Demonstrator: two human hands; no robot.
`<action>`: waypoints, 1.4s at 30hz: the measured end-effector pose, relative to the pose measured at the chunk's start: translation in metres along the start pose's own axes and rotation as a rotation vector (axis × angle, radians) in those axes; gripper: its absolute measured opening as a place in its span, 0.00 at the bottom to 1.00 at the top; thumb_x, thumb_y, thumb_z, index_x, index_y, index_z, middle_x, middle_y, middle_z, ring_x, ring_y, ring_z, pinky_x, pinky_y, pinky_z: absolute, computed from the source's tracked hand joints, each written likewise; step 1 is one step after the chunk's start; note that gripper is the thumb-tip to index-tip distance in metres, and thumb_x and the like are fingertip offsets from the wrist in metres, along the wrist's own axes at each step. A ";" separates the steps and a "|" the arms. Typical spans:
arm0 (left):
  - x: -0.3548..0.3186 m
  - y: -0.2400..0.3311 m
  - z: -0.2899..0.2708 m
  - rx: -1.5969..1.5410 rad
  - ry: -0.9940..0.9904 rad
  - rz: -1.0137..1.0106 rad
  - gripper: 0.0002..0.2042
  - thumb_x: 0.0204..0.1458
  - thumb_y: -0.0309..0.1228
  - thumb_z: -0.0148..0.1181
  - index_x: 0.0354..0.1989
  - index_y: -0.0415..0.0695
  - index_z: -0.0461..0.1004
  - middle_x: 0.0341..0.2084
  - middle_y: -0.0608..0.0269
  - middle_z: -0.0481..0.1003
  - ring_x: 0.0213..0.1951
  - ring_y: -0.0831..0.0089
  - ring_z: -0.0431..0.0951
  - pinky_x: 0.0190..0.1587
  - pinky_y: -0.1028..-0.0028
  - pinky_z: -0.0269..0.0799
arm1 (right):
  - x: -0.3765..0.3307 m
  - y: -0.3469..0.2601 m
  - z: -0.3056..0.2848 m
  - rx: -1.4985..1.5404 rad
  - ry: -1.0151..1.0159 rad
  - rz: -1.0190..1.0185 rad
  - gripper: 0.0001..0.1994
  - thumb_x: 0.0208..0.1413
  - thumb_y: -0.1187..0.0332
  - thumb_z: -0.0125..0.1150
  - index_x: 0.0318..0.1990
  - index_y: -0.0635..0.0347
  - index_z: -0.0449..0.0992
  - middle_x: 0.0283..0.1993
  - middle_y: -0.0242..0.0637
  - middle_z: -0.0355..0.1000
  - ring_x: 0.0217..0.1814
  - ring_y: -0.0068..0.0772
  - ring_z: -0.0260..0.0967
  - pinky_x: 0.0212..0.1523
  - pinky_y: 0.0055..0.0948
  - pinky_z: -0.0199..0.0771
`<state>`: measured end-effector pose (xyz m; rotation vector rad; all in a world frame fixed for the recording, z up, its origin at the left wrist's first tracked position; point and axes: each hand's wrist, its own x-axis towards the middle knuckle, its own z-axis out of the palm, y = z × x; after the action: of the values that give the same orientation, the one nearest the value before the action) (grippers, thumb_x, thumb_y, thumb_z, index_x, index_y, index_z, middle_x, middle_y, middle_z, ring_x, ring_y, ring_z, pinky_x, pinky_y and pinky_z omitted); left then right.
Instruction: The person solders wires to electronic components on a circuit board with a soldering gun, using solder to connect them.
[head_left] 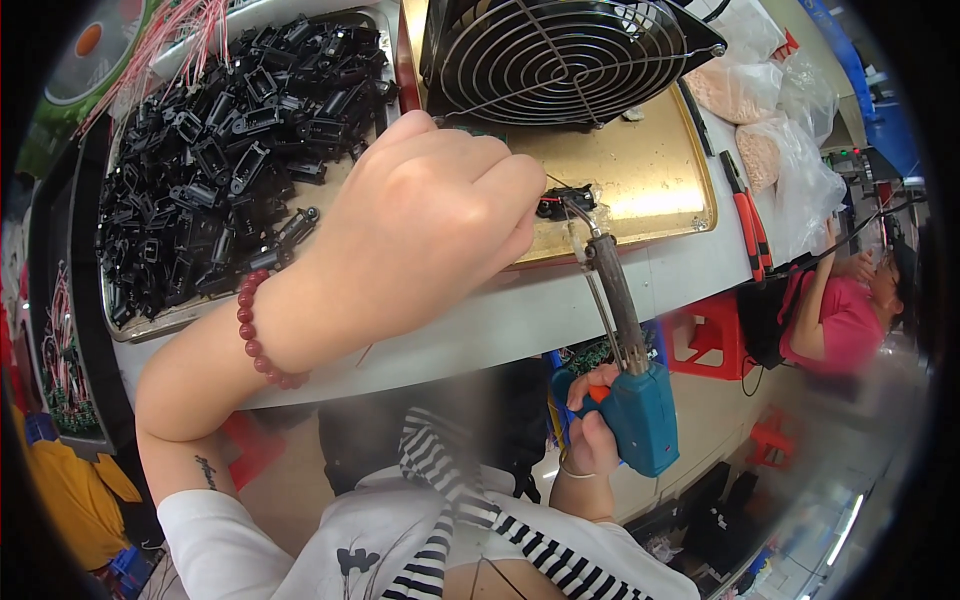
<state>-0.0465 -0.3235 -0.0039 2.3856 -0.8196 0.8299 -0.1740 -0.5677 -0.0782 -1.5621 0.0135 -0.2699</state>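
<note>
My left hand (425, 215) is curled into a fist over the brass-coloured work plate (640, 180), its fingertips pinching a small black plastic part (565, 203) with thin wires. My right hand (592, 425) grips the blue handle of a soldering gun (630, 380), finger on its orange trigger. The gun's long brown barrel points up and its tip touches the small black part. A red bead bracelet (255, 335) sits on my left wrist.
A metal tray (140, 325) heaped with several black plastic parts lies at the left. A wire-guarded fan (565, 55) stands behind the plate. Red-handled pliers (748, 215) and clear bags (790, 150) lie at the right. Another person in pink (850, 310) sits at the far right.
</note>
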 end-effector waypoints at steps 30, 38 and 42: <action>0.000 0.000 0.003 0.002 0.027 0.003 0.06 0.42 0.21 0.67 0.28 0.43 0.76 0.17 0.67 0.73 0.21 0.71 0.73 0.28 0.72 0.65 | -0.001 0.000 -0.007 -0.177 -0.074 -0.051 0.23 0.51 0.46 0.64 0.28 0.60 0.72 0.28 0.35 0.67 0.29 0.29 0.63 0.31 0.29 0.59; 0.000 0.000 0.003 -0.017 0.028 0.001 0.06 0.41 0.21 0.66 0.27 0.43 0.76 0.17 0.67 0.73 0.20 0.70 0.72 0.28 0.72 0.64 | 0.001 0.002 -0.006 -0.170 -0.067 -0.062 0.22 0.50 0.47 0.65 0.28 0.60 0.71 0.27 0.34 0.66 0.28 0.28 0.61 0.30 0.29 0.58; 0.000 0.001 0.003 -0.020 0.025 0.000 0.06 0.42 0.21 0.66 0.27 0.42 0.76 0.17 0.67 0.73 0.20 0.70 0.72 0.28 0.72 0.64 | 0.000 0.005 -0.005 -0.165 -0.050 -0.068 0.23 0.49 0.47 0.66 0.28 0.60 0.71 0.26 0.34 0.66 0.28 0.28 0.62 0.29 0.28 0.57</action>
<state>-0.0458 -0.3258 -0.0053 2.3539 -0.8138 0.8454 -0.1740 -0.5725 -0.0829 -1.7352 -0.0579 -0.2890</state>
